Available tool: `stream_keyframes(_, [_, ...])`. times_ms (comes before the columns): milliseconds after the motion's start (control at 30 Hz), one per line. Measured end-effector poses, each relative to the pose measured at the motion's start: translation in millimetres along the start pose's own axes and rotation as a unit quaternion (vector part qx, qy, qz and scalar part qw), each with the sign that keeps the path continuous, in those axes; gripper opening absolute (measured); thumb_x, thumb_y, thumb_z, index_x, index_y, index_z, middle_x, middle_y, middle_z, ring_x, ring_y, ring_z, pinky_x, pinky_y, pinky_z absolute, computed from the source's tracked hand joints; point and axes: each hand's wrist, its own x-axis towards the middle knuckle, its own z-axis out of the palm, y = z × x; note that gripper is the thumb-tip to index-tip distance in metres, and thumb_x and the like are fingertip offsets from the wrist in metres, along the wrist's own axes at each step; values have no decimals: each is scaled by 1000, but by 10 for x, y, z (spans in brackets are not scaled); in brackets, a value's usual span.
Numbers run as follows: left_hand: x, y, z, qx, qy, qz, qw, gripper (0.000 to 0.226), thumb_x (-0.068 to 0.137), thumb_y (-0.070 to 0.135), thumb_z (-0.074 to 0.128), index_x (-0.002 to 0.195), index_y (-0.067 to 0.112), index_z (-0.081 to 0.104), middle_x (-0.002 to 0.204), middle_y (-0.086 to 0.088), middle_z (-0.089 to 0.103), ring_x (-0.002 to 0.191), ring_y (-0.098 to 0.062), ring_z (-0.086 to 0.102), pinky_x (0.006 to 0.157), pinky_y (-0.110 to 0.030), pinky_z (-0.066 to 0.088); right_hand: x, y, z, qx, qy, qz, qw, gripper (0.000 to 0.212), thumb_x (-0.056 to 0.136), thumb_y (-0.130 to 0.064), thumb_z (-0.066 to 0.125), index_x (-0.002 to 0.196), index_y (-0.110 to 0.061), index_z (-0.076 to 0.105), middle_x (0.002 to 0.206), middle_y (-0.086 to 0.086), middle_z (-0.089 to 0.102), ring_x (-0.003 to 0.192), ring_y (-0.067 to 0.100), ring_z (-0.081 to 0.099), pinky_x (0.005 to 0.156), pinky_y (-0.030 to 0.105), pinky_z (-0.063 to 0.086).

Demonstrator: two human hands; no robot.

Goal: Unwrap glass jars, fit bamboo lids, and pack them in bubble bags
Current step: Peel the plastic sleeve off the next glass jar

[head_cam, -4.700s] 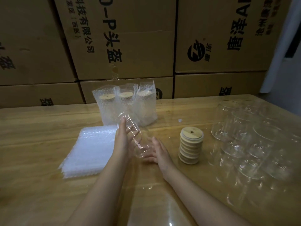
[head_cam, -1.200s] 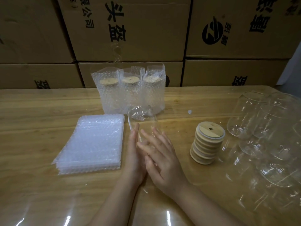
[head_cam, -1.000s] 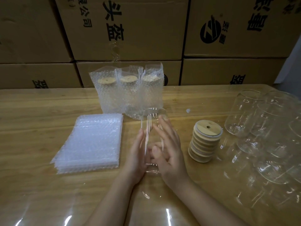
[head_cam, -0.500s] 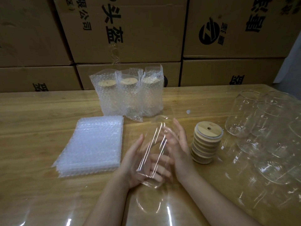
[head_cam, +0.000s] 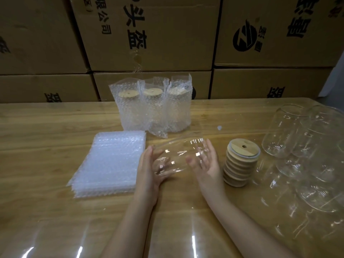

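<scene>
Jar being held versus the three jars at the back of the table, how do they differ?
The held jar lies on its side; the back jars stand upright. The held jar is bare and lidless; the back jars wear bamboo lids inside bubble bags. All look like clear glass.

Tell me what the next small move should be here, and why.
Probably the right hand should let go of the glass jar and take the top bamboo lid off the lid stack just to its right. The jar lies sideways between both hands with no lid, and the left hand cups one end, so its grip alone might hold it. Whether any wrap remains on the jar I cannot tell.
</scene>
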Motion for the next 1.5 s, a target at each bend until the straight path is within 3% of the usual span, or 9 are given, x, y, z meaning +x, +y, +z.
stream_keyframes(133, [28,-36,-10,12,43,65,997,33,97,36,50,121,15,58,108,-3,68,87,-21,70,55,-35,57,4,21,-1,-33,-10,4,999,77,68,-45,73,132,-43,31,145,-13,41,124,-15,41,102,11,36])
stream_keyframes(300, [60,-69,-18,56,73,128,988,20,101,34,45,116,26,56,112,-2,65,92,-21,68,65,-43,60,5,36,1,-67,-11,-8,998,68,77,-47,68,135,-34,36,144,-8,44,127,-9,41,109,18,33])
stream_keyframes(433, [73,-70,-34,62,95,142,983,13,101,33,44,109,34,54,106,7,65,87,-6,70,57,-29,56,-30,36,11,-139,-13,-44,989,64,84,-41,58,142,-33,32,147,-14,39,134,-5,35,112,25,30])
stream_keyframes(567, [62,-81,-38,75,85,147,983,13,96,39,50,108,36,54,108,4,64,84,-4,69,55,-25,55,-46,-7,5,-188,-13,-102,977,63,90,-39,51,147,-27,29,150,-19,31,138,-6,26,110,13,22])
stream_keyframes(667, [51,-68,-34,82,74,144,983,27,82,46,53,107,36,57,106,2,66,85,-9,69,54,-30,56,-51,-37,-11,-195,-18,-131,972,57,94,-26,48,148,-21,30,152,-15,30,140,-3,24,111,13,20])
stream_keyframes(800, [52,-56,-48,86,67,130,985,33,80,45,52,110,34,60,109,-4,66,94,-27,66,55,-36,55,-57,-65,-18,-174,-18,-149,973,52,96,-28,43,146,-19,31,152,-11,32,141,2,25,113,17,22])
stream_keyframes(967, [53,-62,-59,99,45,122,987,40,77,44,54,112,29,63,100,-2,67,81,-19,66,46,-31,51,-23,-79,-47,-111,-17,-74,991,56,91,-45,43,145,-31,34,149,-22,34,138,-7,26,110,15,25])
stream_keyframes(1167, [85,-57,-117,68,34,100,992,21,81,39,52,92,34,69,95,0,70,75,-20,67,47,-33,53,-5,-108,-52,-93,-48,-28,994,67,83,-60,34,144,-33,26,151,-21,29,137,-12,22,112,12,20])
stream_keyframes(1500, [119,-36,-110,-6,80,75,994,28,84,46,53,96,25,67,96,-3,68,82,-24,68,52,-34,55,-27,-85,-40,-102,-79,-17,991,69,82,-60,37,145,-32,27,152,-15,30,137,-10,24,107,6,19])
